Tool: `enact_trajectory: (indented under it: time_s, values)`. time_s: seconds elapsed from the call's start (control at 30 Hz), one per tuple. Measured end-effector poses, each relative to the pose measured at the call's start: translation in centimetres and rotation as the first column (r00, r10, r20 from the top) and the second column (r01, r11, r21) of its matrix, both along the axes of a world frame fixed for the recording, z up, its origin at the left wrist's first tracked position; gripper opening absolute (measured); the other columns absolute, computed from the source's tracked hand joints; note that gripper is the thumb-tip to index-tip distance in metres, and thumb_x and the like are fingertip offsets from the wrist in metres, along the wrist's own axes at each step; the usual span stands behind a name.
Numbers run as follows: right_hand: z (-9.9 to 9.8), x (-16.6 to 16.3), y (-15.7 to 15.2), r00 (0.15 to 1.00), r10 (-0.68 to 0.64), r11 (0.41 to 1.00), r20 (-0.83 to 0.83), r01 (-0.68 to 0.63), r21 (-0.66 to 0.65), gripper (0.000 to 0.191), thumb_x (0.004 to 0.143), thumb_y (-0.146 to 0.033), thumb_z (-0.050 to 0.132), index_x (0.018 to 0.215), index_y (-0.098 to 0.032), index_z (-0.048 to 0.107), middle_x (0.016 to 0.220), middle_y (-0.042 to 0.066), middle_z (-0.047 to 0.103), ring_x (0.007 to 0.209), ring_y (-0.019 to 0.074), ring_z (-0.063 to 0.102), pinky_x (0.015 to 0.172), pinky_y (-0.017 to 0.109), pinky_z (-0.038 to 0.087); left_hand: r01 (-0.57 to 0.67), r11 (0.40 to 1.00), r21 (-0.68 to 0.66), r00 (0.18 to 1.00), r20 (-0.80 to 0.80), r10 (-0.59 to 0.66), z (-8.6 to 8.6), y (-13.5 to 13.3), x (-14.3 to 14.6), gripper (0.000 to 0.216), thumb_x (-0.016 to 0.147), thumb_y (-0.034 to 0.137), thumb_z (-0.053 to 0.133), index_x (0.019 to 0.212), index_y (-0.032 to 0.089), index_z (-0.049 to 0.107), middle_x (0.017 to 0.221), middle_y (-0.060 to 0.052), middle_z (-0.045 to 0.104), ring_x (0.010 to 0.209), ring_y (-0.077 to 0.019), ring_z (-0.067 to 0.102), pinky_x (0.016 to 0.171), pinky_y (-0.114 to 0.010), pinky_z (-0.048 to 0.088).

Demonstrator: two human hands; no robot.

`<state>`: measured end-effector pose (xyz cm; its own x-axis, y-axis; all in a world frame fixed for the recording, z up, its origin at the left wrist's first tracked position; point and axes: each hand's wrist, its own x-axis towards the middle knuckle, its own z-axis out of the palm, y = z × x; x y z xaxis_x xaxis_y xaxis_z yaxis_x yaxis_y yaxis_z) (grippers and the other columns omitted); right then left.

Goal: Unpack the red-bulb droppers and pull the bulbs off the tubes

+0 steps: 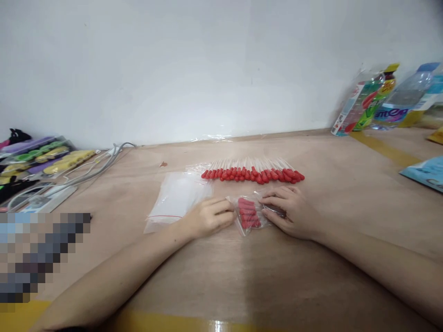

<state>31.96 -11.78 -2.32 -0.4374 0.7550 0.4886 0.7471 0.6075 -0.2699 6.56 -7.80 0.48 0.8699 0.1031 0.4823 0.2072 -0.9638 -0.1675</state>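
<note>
A small clear plastic bag (265, 220) lies on the table between my hands, with several red stick heads (248, 213) showing through it. My left hand (211, 216) is closed at the bag's left edge, its fingers pressed together there. At the other end, my right hand (294, 211) has its thumb and fingers around the bag's side, with a gap between them. Just beyond the hands is a row of red-tipped sticks (252, 174), pale shafts pointing away. To the left, partly behind my left hand, lies a stack of flat clear zip bags (178, 196) with a red line.
Drink bottles (398, 101) stand against the wall at the back right, with a blue packet (425, 173) nearer. Colourful packaged items (51, 157) and grey cables (104, 166) lie at the left. A red scrap (163, 164) lies on the wooden table (194, 286). The lower left is pixelated.
</note>
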Motion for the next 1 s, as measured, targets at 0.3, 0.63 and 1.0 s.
enact_trajectory:
  time_s: [0.3,0.63,1.0]
  values:
    - [0.0,-0.3,0.1,0.995,0.084,0.991,-0.049,-0.078,0.106,0.018,0.081,-0.024,0.052,0.094,-0.023,0.063,0.093,0.005,0.065,0.084,0.0186,0.058,0.082,0.040,0.037,0.040,0.990,0.138,0.999,-0.037,-0.035,0.0,0.2,0.1,0.023,0.090,0.013,0.039,0.083,0.015,0.060,0.084,-0.004,0.068,0.075,-0.0126,0.058,0.065,-0.026,0.044]
    - [2.0,-4.6,2.3,0.911,0.396,0.910,-0.117,-0.406,-0.084,0.019,0.082,-0.019,0.051,0.096,-0.020,0.064,0.095,0.006,0.064,0.084,0.0158,0.058,0.076,0.031,0.047,0.030,0.981,0.192,0.999,0.039,-0.038,-0.4,0.3,-0.7,0.015,0.087,0.015,0.048,0.077,0.016,0.060,0.083,0.000,0.068,0.070,-0.0108,0.058,0.060,-0.024,0.043]
    - [1.3,-5.1,2.1,0.915,0.267,0.920,-0.303,-0.335,-0.203,0.017,0.080,-0.017,0.054,0.093,-0.021,0.065,0.090,0.005,0.060,0.081,0.0140,0.056,0.071,0.028,0.048,0.009,0.985,0.173,0.988,0.148,-0.035,-1.2,0.4,-0.7,0.008,0.082,0.020,0.057,0.075,0.016,0.057,0.075,-0.001,0.065,0.067,-0.0099,0.056,0.058,-0.022,0.044]
